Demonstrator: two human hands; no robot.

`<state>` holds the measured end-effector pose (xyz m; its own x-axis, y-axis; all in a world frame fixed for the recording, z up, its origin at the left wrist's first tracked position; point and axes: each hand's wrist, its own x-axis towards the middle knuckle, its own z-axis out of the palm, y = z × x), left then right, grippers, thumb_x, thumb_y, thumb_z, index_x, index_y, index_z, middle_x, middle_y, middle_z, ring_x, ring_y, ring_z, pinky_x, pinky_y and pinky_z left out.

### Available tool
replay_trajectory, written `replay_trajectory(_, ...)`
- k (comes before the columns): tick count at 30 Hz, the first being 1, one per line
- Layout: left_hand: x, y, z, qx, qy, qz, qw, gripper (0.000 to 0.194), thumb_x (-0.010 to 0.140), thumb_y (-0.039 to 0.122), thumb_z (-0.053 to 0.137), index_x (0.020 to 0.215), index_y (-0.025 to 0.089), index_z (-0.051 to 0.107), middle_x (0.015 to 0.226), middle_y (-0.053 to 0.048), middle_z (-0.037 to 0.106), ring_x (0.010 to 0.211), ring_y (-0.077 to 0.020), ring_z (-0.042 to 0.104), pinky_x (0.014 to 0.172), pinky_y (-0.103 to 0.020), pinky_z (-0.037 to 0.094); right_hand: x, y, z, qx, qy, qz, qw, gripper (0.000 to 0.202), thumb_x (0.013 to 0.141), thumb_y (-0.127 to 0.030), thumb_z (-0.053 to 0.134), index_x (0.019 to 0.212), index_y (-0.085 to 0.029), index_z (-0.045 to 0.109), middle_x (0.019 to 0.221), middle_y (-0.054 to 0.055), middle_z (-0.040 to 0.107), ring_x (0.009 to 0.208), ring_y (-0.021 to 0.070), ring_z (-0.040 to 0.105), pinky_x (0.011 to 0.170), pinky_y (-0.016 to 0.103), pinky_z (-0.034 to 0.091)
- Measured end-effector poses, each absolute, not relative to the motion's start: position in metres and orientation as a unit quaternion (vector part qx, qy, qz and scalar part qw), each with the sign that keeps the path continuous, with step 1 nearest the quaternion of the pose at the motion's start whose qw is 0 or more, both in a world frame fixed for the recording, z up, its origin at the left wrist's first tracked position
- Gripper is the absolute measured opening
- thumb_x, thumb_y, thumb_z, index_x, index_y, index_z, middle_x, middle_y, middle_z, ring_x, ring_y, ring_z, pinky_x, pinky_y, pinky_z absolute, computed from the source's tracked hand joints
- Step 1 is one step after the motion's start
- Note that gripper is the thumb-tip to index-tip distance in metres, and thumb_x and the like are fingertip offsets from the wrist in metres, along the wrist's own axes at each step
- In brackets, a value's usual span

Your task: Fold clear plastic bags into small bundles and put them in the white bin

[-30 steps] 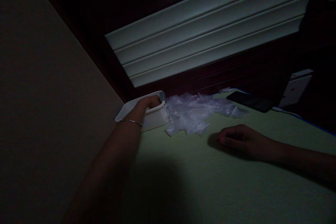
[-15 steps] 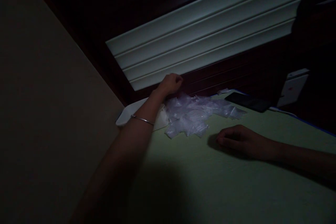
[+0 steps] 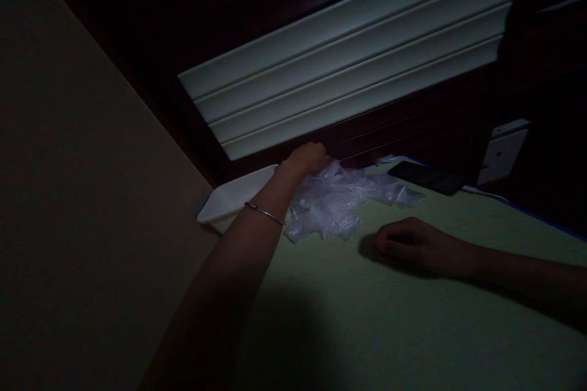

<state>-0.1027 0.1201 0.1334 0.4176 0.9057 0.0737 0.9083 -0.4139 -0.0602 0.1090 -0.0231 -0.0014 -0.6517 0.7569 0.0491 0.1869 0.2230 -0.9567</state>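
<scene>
Left hand [image 3: 312, 157] has lowered to the plastic packets [image 3: 332, 204].

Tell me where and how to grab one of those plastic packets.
Probably pinch one of the plastic packets by a corner at the near edge, coming from the front: they look thin and crinkled, and corners there jut onto the green surface, away from the left hand.

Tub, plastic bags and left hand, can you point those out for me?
Tub [image 3: 236, 191], head view: on its pale inner surface.
Plastic bags [image 3: 328, 203], head view: around the middle of the pile.
Left hand [image 3: 310, 159], head view: on its back.
</scene>
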Motion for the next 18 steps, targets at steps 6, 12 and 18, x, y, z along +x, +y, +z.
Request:
replay_trajectory(6,-0.102,0.102,0.166,-0.817,-0.525,-0.082,0.224,0.037,0.088,0.025,0.04,0.099,0.005,0.07,0.102,-0.02,0.068,0.099,-0.0273,0.064,0.09,-0.037,0.046,0.109,-0.025,0.0,-0.332,-0.726,0.539,0.268,0.038,0.085,-0.053,0.056,0.078,-0.016,0.063,0.064,-0.001,0.052,0.055,0.0093,0.042,0.049,0.023,0.032)
replay_trajectory(12,-0.102,0.095,0.174,-0.834,-0.479,-0.249,0.115,0.039,0.091,0.024,0.036,0.097,0.007,0.071,0.099,-0.012,0.071,0.098,-0.0216,0.063,0.094,-0.034,0.043,0.108,-0.024,0.0,-0.332,-0.71,0.554,0.281,0.04,0.085,-0.053,0.057,0.075,-0.015,0.061,0.062,-0.002,0.05,0.052,0.0088,0.04,0.048,0.023,0.03)
replay_trajectory(18,-0.102,0.079,0.149,-0.801,-0.456,-0.376,-0.1,0.027,0.081,0.026,0.061,0.099,0.009,0.07,0.097,-0.01,0.072,0.09,-0.0188,0.066,0.086,-0.031,0.048,0.107,-0.024,-0.003,-0.321,-0.671,0.591,0.312,0.038,0.082,-0.052,0.062,0.077,-0.014,0.063,0.066,0.0,0.056,0.054,0.0084,0.045,0.049,0.023,0.033)
